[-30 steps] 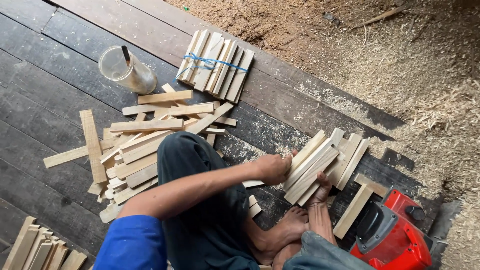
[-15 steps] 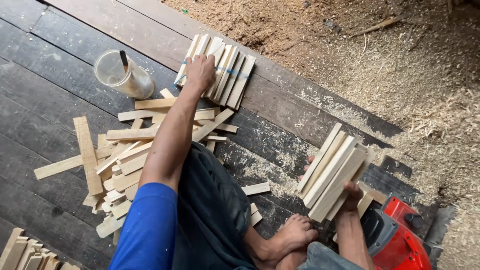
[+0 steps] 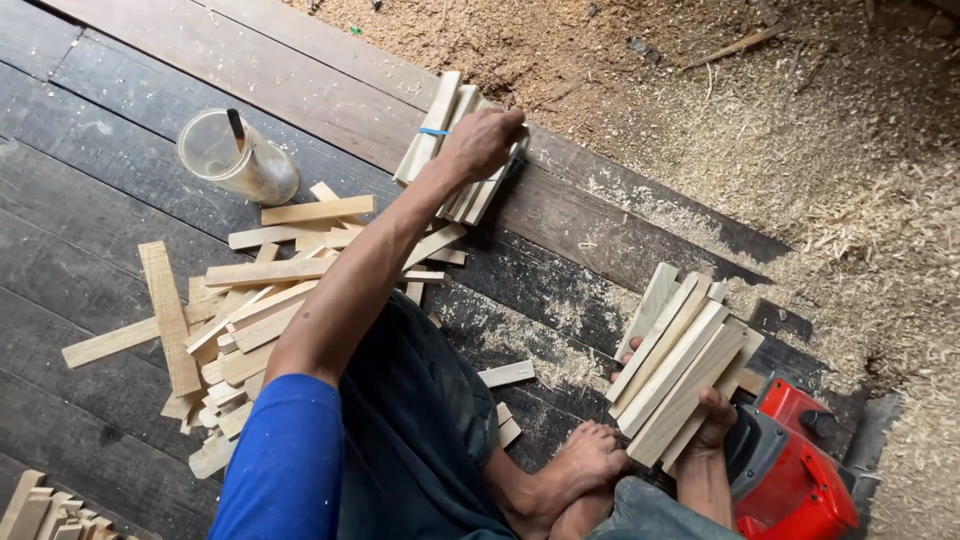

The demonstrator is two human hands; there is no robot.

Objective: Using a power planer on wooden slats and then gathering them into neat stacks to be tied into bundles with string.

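Head view of a person seated on a dark plank floor, with places given relative to the tied bundle of wooden slats. The left hand, at the end of an outstretched arm in a blue sleeve, lies over the bundle's upper right part with its fingers curled around the slats, grasping it; the bundle, bound by a blue band, appears tilted with one end raised off the floor, though the hand hides the far edge and this cannot be told for certain. Well to the lower right of the bundle, the right hand clasps a loose stack of slats from beneath, thumb and fingers wrapped about its lower end, the stack slanting up and away from the body. Just beyond that stack, further from the bundle, stands a red and black power tool. To the left of the bundle a translucent plastic jar lies tipped on the planks with a dark stick inside it. Below and left of the bundle spreads a scattered pile of loose slats. Above and to the right of the bundle, sawdust and shavings cover the ground. A bare foot rests below the bundle, near the right hand.
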